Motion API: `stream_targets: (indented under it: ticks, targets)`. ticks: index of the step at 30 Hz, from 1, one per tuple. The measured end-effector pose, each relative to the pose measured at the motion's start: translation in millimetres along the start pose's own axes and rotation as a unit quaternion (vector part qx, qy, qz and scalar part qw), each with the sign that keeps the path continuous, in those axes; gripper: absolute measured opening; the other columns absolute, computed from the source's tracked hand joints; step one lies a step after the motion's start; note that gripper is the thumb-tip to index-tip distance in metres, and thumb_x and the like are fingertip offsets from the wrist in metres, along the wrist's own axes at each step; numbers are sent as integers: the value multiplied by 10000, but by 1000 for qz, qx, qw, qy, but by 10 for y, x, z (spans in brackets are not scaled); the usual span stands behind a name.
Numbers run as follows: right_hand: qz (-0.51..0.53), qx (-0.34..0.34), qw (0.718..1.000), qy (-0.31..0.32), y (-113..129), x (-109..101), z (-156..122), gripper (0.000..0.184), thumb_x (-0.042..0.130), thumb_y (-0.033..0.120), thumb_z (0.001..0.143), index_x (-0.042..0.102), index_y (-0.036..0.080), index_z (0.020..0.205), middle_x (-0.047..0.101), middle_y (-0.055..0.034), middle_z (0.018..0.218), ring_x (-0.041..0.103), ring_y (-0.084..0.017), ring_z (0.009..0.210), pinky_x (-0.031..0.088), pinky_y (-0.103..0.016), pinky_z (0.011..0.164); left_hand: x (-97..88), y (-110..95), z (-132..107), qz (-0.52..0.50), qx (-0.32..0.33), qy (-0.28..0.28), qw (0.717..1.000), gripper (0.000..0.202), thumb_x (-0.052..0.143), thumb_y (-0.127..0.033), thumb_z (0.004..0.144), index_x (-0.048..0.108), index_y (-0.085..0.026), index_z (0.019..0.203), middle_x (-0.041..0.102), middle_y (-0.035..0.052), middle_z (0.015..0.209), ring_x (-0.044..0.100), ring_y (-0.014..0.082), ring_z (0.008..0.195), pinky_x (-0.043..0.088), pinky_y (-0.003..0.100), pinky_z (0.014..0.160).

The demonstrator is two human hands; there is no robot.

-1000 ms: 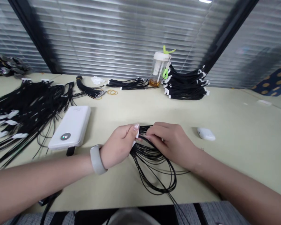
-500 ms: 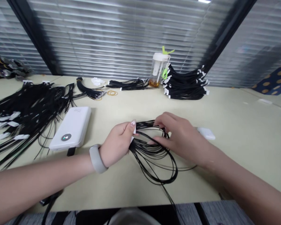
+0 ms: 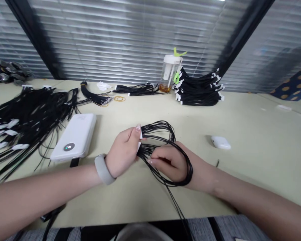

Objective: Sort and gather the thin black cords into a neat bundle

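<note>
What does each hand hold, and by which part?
The left hand pinches thin black cords at their white-tagged ends; the right hand sits among the loops, its hold unclear.

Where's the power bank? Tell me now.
In the head view, the white power bank lies left of the person's left hand, beside the heap of black cords.

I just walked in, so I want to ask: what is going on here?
A person is working with a bundle of thin black cords using both hands. The left hand pinches the bundle at its white tags, and the right hand has cords looped around it. A loose heap of black cords lies to the left, beside a white power bank. A neat stack of black cords sits farther back.
</note>
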State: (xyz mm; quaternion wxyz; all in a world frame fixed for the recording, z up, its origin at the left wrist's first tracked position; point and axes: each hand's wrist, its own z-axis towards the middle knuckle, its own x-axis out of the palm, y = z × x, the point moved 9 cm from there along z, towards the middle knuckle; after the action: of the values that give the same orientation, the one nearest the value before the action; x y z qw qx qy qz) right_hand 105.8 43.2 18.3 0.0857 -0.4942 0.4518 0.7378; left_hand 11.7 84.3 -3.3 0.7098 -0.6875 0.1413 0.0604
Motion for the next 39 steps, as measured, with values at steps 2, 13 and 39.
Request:
stream_targets:
  ticks: [2, 13, 39]
  targets:
    - [3, 4, 1000, -12, -29, 10, 17, 259, 426, 239, 847, 421, 158, 602, 385, 61, 528, 344, -47, 509, 255, -192, 484, 5, -3, -3, 5, 2, 2, 1000, 426, 333, -506, 859, 465, -159, 651, 378, -46, 430, 385, 82, 364, 311, 189, 353]
    - [36, 37, 998, -20, -65, 37, 36, 223, 431, 219, 837, 451, 158, 624, 447, 59, 542, 385, -48, 515, 286, -179, 483, 35, -56, -20, 20, 18, 16, 1000, 398, 329, -472, 865, 454, -161, 650, 376, -51, 417, 379, 81, 358, 311, 188, 349]
    - [198, 13, 859, -472, -286, -1443, -585, 150, 523, 222, 826, 631, 209, 930, 642, -25, 806, 588, -102, 630, 439, -246, 547, 71, -54, -15, 56, 24, 28, 998, 447, 325, -528, 853, 475, -165, 639, 431, -30, 450, 368, 85, 372, 305, 204, 370]
